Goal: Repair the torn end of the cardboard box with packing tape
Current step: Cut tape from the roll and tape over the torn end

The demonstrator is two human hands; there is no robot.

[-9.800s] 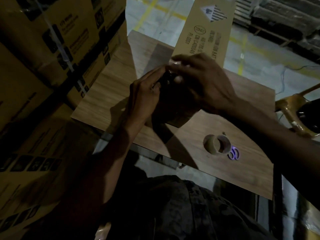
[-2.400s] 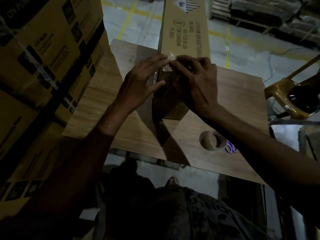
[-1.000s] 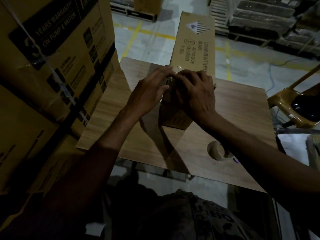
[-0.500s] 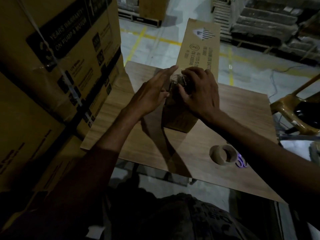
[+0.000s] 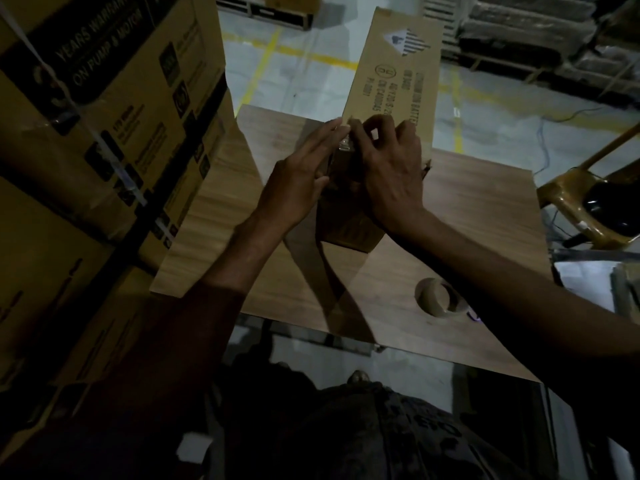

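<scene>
A long brown cardboard box [image 5: 394, 77] with black print lies on the wooden table [image 5: 478, 216], its near end facing me. My left hand [image 5: 301, 178] rests flat against the left side of that end, fingers stretched out. My right hand [image 5: 388, 168] lies over the top of the end, fingertips pinching a shiny strip of clear tape [image 5: 344, 145] at the upper left corner. The end face below my hands is in shadow, and any tear there is hidden. A roll of packing tape [image 5: 434, 301] lies on the table near my right forearm.
Tall stacked cartons [image 5: 104, 116] stand close against the table's left side. A yellow chair [image 5: 588, 202] stands at the right. Something purple [image 5: 474, 317] peeks out beside the tape roll. Beyond the table is grey floor with yellow lines and stacked pallets.
Both hands stay on the box end across the frames, shifting slightly over the tape. My view has moved a little; the box and tape roll have stayed in place.
</scene>
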